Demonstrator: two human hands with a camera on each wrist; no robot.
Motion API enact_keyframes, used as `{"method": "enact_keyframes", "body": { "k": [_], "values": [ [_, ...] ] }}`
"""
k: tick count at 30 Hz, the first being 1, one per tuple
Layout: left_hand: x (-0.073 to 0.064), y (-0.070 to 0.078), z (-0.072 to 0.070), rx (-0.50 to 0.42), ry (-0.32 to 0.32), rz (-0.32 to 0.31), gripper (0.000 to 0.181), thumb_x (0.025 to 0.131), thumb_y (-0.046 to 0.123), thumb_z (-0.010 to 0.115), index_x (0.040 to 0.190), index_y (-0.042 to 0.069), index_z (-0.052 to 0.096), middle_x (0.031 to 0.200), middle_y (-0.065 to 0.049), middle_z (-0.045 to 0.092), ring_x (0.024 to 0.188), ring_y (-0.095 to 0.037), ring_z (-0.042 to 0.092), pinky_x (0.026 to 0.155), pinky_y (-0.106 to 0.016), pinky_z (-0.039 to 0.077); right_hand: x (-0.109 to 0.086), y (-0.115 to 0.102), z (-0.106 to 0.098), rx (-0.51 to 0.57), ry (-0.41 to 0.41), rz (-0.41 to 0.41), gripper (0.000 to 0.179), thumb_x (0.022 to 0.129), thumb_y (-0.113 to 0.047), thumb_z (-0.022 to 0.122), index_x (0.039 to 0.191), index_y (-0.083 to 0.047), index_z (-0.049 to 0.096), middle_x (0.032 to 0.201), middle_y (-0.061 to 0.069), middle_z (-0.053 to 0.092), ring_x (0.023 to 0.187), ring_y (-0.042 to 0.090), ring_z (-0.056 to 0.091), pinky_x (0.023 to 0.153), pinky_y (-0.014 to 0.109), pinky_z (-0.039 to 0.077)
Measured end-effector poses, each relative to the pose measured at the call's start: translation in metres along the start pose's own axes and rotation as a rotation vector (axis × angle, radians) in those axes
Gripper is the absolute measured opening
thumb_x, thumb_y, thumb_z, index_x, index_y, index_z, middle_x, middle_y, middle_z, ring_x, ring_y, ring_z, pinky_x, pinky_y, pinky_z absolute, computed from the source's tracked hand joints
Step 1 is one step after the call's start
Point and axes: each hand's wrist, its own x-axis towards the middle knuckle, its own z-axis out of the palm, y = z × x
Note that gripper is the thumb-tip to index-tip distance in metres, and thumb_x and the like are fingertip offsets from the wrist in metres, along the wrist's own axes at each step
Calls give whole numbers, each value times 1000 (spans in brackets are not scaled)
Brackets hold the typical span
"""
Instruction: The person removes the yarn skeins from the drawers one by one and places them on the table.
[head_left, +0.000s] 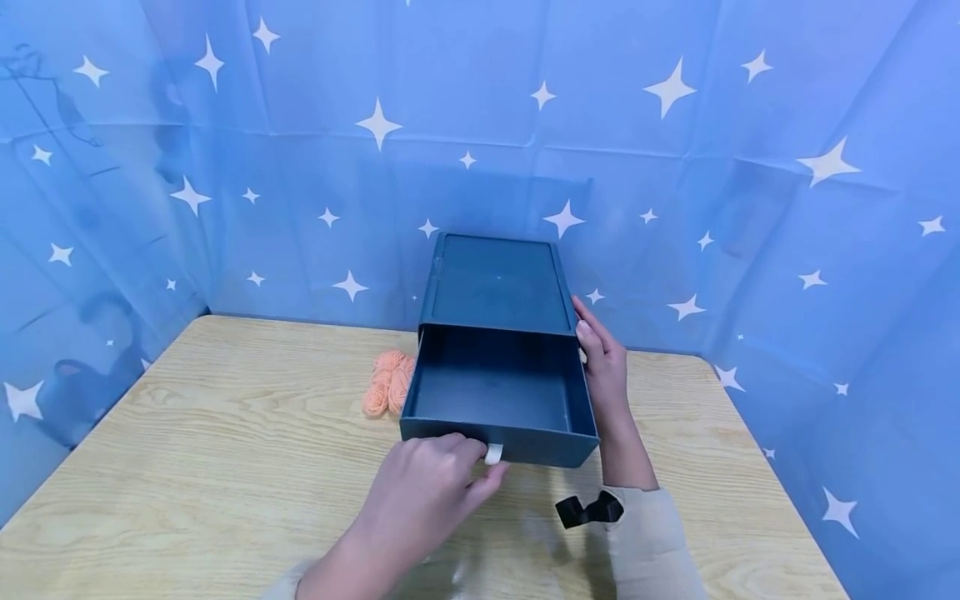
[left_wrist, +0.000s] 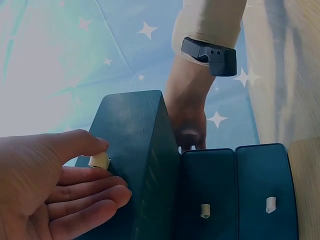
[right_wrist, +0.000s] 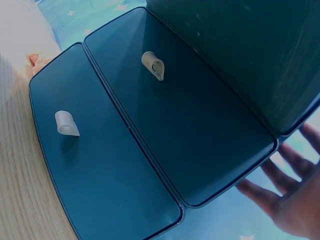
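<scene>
A dark teal drawer cabinet (head_left: 498, 279) stands at the back of the table, its top drawer (head_left: 543, 447) pulled far out. No contents show inside that drawer. My left hand (head_left: 427, 483) is at the drawer front, pinching its small white pull tab (left_wrist: 99, 160) between thumb and index finger. Against the cabinet's right side lies my right hand (head_left: 606, 371), fingers extended; in the right wrist view its fingertips (right_wrist: 252, 192) reach the cabinet's side edge. Two lower drawers (right_wrist: 190, 135) sit closed below, each with a white loop tab (right_wrist: 152, 65).
Skeins of peach yarn (head_left: 388, 383) lie on the wooden table (head_left: 247, 467), just left of the cabinet. Behind the table hangs a blue curtain (head_left: 480, 83) with white stars. A black band with a bow-like piece (head_left: 590, 509) is at the right sleeve cuff.
</scene>
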Motion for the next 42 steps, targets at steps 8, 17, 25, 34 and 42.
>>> {"method": "enact_keyframes", "body": {
  "k": [8,17,25,34,42],
  "values": [
    [5,-4,7,0,32,-2,45,75,14,83,55,18,43,50,10,32,48,2,18,47,-10,10,1,-2,2,0,27,2,46,107,-30,45,152,-22,48,160,5,44,149,29,40,118,65,32],
    [11,-11,18,19,5,-47,40,78,15,84,58,16,49,52,9,36,48,0,24,46,-12,16,0,-3,0,17,21,47,46,106,-33,46,152,-26,47,161,2,42,149,27,38,117,65,34],
    [16,-16,26,-10,0,-106,31,81,16,83,62,14,58,53,9,45,46,-1,33,45,-13,25,0,-2,0,21,-9,29,45,107,-34,45,152,-29,47,160,-2,44,147,24,42,115,54,42],
    [29,-24,42,-71,-6,-228,20,84,15,80,68,12,68,61,6,64,49,-3,50,48,-13,38,-1,2,-1,-7,-10,4,47,107,-35,43,154,-25,45,159,-7,45,147,17,42,105,18,47],
    [41,-30,54,-79,-1,-295,18,87,16,78,71,9,70,61,2,65,49,-6,49,48,-13,37,0,1,-2,-11,-8,6,44,107,-37,43,151,-32,47,159,-6,46,143,22,48,94,18,54]
  ]
}}
